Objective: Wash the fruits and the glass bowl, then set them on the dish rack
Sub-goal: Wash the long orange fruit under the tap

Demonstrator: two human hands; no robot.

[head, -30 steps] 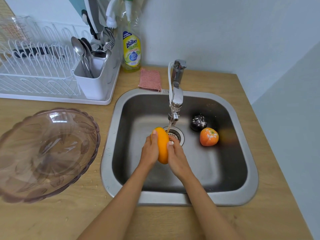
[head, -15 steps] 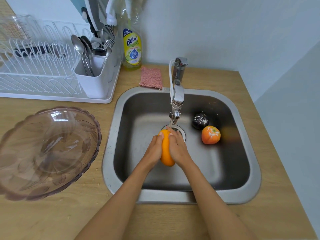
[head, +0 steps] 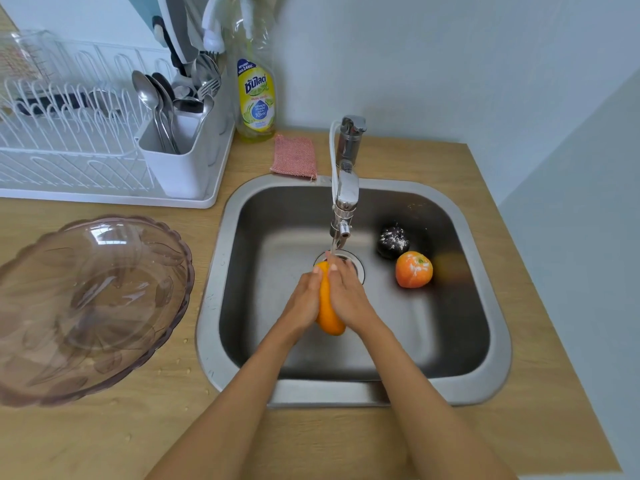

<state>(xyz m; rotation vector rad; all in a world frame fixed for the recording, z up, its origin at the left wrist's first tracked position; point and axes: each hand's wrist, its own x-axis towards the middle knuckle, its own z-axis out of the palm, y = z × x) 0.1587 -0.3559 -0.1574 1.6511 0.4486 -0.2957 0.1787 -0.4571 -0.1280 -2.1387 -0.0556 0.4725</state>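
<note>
Yellow fruit: pressed between my two palms over the sink, just under the tap spout, near the drain; long and upright, lower end showing below my wrists.
Left hand: my fingers lie along the fruit's left side, lightly curved round it, fingertips up at 12 o'clock.
Right hand: my fingers lie along the fruit's right side, holding it against the other palm.
Tap: at 12 o'clock of the basin, spout over the drain; a thin stream reaches my fingertips.
Sink: steel basin set in the counter.
Orange fruit: on the basin floor at 3 o'clock of my hands, white specks on its skin.
Dark fruit: just beside the orange one, toward 11 o'clock of it — dusted white.
Glass bowl: on the counter at 9 o'clock of the sink, open side up, droplets nearby.
Dish rack: white, at 10 o'clock — cutlery stands in its holder.
Soap bottle: against the wall, right of the rack.
Pink cloth: between bottle and tap.
</note>
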